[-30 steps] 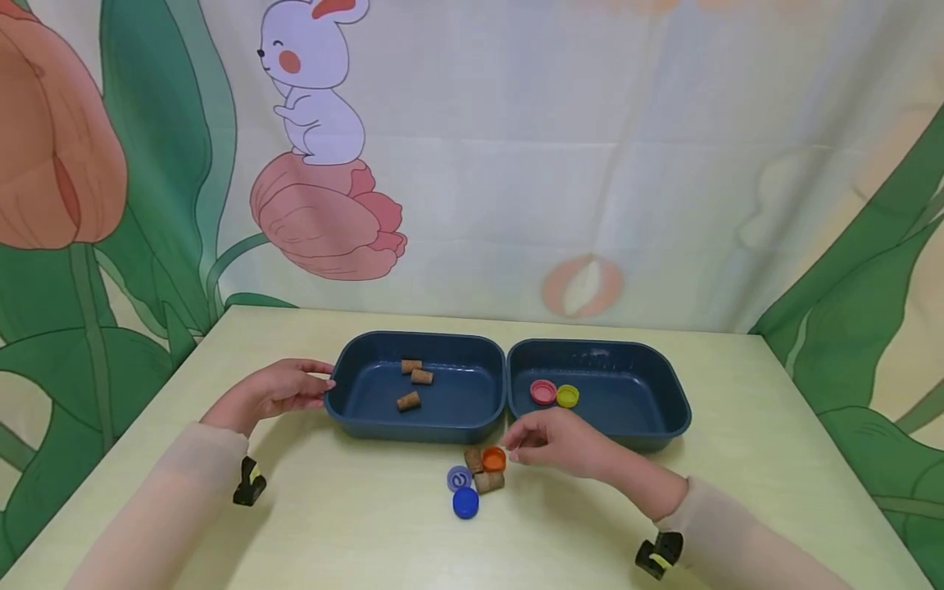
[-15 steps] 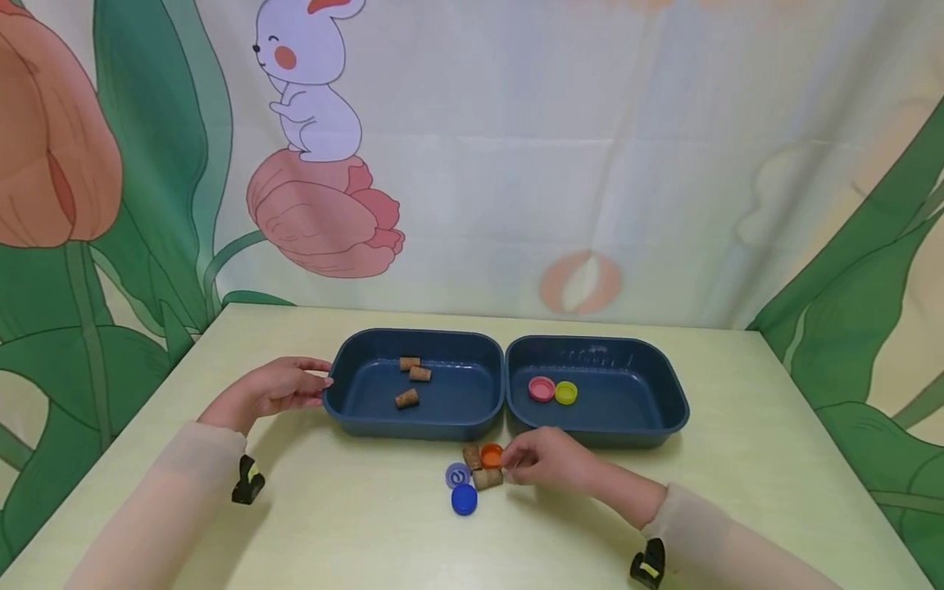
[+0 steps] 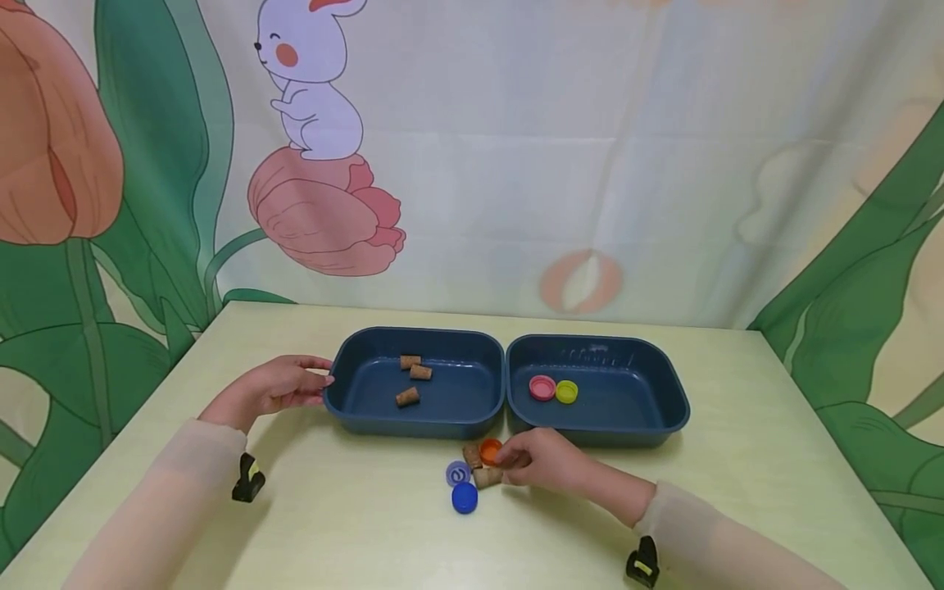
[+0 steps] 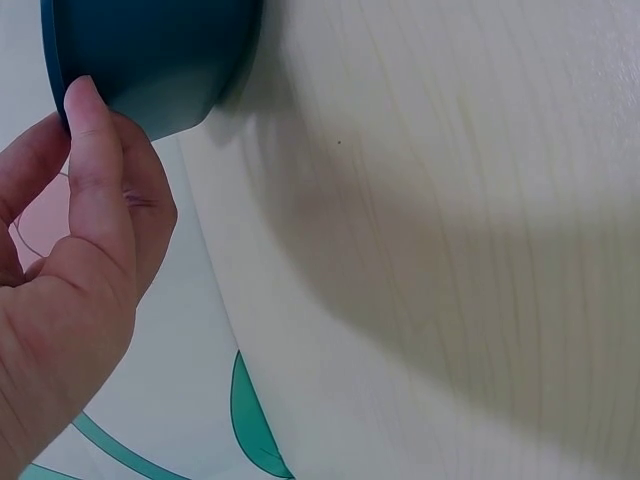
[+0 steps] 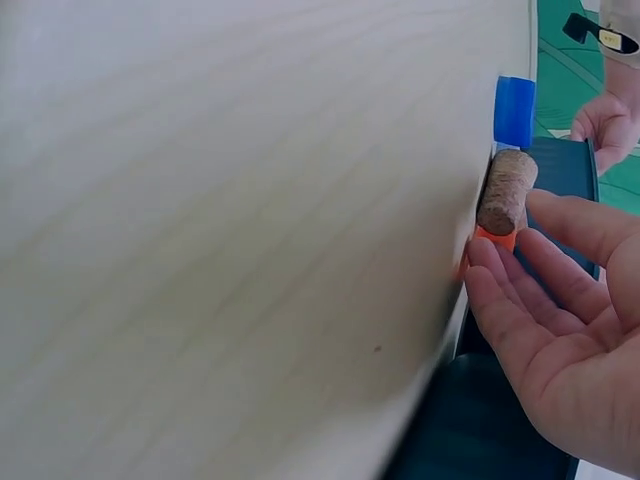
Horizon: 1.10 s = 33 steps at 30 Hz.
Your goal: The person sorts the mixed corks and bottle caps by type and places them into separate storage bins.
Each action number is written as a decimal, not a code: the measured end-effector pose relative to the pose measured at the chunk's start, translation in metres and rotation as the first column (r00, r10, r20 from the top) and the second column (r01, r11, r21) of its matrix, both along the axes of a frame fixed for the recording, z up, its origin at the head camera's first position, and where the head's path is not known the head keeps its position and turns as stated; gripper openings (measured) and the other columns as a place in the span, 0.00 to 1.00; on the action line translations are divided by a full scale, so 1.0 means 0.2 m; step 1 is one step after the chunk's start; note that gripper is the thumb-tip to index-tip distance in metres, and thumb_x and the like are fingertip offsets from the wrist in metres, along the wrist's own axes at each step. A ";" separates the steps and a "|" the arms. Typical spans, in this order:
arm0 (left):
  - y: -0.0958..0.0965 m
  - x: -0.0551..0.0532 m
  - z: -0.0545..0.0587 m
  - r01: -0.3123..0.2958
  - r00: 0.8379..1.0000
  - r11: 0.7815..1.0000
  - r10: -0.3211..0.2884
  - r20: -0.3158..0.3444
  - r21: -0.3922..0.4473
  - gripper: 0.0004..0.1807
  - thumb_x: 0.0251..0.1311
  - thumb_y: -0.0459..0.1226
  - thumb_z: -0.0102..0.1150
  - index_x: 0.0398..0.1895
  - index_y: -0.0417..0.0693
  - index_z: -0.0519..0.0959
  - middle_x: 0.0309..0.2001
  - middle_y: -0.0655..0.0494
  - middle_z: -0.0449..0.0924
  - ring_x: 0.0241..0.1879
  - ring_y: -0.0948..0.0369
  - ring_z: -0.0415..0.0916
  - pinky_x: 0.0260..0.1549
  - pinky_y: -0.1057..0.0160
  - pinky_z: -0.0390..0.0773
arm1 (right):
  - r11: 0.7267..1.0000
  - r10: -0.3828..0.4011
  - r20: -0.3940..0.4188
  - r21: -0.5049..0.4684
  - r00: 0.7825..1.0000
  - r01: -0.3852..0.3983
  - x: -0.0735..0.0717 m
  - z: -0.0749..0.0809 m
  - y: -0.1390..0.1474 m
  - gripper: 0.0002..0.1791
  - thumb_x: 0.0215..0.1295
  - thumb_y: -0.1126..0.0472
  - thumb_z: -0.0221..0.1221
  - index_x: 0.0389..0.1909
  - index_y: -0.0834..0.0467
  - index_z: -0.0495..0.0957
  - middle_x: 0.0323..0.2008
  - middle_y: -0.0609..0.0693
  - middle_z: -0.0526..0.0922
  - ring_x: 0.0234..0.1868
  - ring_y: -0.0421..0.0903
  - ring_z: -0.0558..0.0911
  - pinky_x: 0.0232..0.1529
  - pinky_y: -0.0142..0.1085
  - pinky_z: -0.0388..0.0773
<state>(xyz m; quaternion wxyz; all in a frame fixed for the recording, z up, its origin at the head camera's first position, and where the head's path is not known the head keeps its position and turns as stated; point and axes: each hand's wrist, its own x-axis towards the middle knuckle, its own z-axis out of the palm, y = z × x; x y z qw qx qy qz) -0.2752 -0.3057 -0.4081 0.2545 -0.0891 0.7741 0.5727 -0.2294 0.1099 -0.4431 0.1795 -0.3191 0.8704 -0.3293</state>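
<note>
My left hand [image 3: 276,389] touches the outer left end of the left blue bin [image 3: 420,430], thumb and fingertips at its rim. My right hand [image 3: 549,460] is at the small pile in front of the bins. Its fingertips overlap the right edge of an orange bottle cap [image 3: 490,451]. In the right wrist view, the thumb and fingers are spread apart by a cork [image 5: 508,192]. Another cork [image 3: 471,456] lies beside the orange cap. A lavender cap [image 3: 458,474] and a dark blue cap [image 3: 465,497] lie left and in front of the corks.
Three corks [image 3: 421,372] lie inside the left bin. The right blue bin [image 3: 612,437] stands against it, holding a pink cap [image 3: 542,388] and a yellow cap [image 3: 566,392]. Behind the pale table [image 3: 354,524] hangs a printed curtain [image 3: 487,197].
My right hand has moved left and slightly toward me, bringing its fingertips up to the orange cap. My left hand stays at the left bin.
</note>
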 end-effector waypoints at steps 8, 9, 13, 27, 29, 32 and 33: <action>0.00 0.01 0.00 0.008 1.000 1.000 -0.008 -0.001 0.007 0.33 0.76 0.33 0.50 0.77 0.29 0.52 0.35 0.60 0.83 0.32 0.69 0.83 0.39 0.72 0.86 | 1.000 0.006 -0.032 0.021 0.999 -0.005 0.01 -0.02 -0.01 0.11 0.60 0.67 0.70 0.44 0.63 0.87 0.36 0.51 0.90 0.32 0.31 0.80 0.36 0.22 0.79; 0.00 0.01 0.00 0.012 1.000 1.000 -0.012 -0.003 0.010 0.33 0.76 0.33 0.50 0.77 0.28 0.51 0.35 0.60 0.83 0.32 0.69 0.83 0.39 0.72 0.86 | 1.000 0.008 -0.033 0.022 0.999 -0.007 0.00 -0.02 -0.01 0.11 0.60 0.67 0.70 0.44 0.63 0.88 0.36 0.51 0.90 0.32 0.31 0.80 0.36 0.22 0.79; -0.01 0.00 0.00 0.025 1.000 0.999 -0.025 -0.011 0.024 0.33 0.76 0.32 0.49 0.77 0.27 0.51 0.34 0.61 0.83 0.32 0.70 0.84 0.38 0.73 0.86 | 0.999 0.009 -0.035 0.032 0.999 -0.008 0.00 -0.02 -0.02 0.11 0.61 0.66 0.70 0.44 0.63 0.87 0.37 0.52 0.90 0.32 0.33 0.80 0.36 0.23 0.80; -0.01 0.00 -0.01 0.025 1.000 0.999 -0.024 -0.011 0.027 0.33 0.76 0.32 0.50 0.77 0.28 0.51 0.35 0.60 0.83 0.33 0.69 0.83 0.39 0.72 0.86 | 0.999 -0.005 -0.075 0.032 0.997 0.008 0.02 -0.02 -0.03 0.08 0.59 0.67 0.71 0.40 0.62 0.87 0.33 0.50 0.89 0.30 0.32 0.74 0.35 0.22 0.75; -0.01 0.00 -0.01 0.026 1.000 0.999 -0.026 -0.012 0.031 0.33 0.76 0.32 0.49 0.77 0.28 0.51 0.35 0.60 0.83 0.33 0.69 0.84 0.39 0.72 0.86 | 1.000 0.002 -0.096 0.031 0.995 0.001 0.02 -0.02 -0.04 0.07 0.59 0.67 0.71 0.39 0.62 0.87 0.33 0.50 0.89 0.30 0.31 0.73 0.34 0.22 0.75; -0.01 0.00 0.00 0.027 1.000 0.999 -0.027 -0.014 0.032 0.33 0.76 0.32 0.49 0.77 0.27 0.51 0.35 0.60 0.83 0.33 0.69 0.84 0.39 0.72 0.86 | 0.999 0.016 -0.124 0.035 0.992 -0.012 0.01 -0.03 -0.04 0.07 0.59 0.68 0.71 0.38 0.62 0.87 0.32 0.49 0.89 0.30 0.31 0.72 0.34 0.22 0.75; -0.01 0.00 0.00 0.027 1.000 0.999 -0.026 -0.014 0.032 0.33 0.76 0.32 0.49 0.77 0.27 0.51 0.35 0.60 0.83 0.33 0.69 0.84 0.39 0.72 0.86 | 0.999 0.019 -0.129 0.037 0.991 -0.014 0.01 -0.03 -0.04 0.06 0.59 0.68 0.71 0.38 0.62 0.87 0.32 0.49 0.89 0.30 0.31 0.72 0.34 0.22 0.75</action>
